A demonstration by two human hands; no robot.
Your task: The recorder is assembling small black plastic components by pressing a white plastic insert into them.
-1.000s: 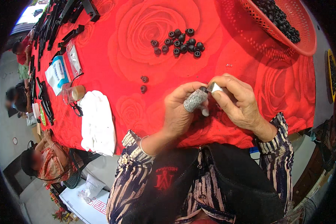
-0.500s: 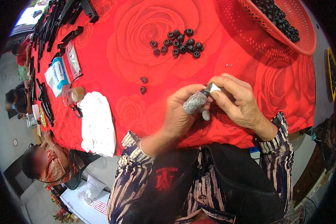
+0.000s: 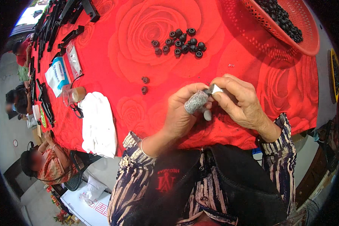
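My left hand (image 3: 178, 113) and my right hand (image 3: 240, 101) meet over the red cloth at the table's near side. A grey speckled sleeve (image 3: 196, 102) covers a finger of my left hand, and a pale tip shows below it. Left fingers are closed on a small black part (image 3: 208, 91), mostly hidden. Between my right thumb and fingers is a small white-faced piece (image 3: 216, 89), its end against the black part; its kind is unclear. Two small black knob-like parts (image 3: 145, 80) lie left of my hands, and a loose group of similar parts (image 3: 178, 43) lies farther off.
A red perforated basket (image 3: 312, 41) of black parts stands far right. At left are a white cloth (image 3: 98, 126), a clear cup (image 3: 78, 94), a blue-and-white packet (image 3: 58, 77) and long black pieces (image 3: 45, 98). Other people (image 3: 56, 162) sit along the left side.
Both hands stay almost in place, still holding the small black part and the white-faced piece together. Only slight shifts of the fingers show.
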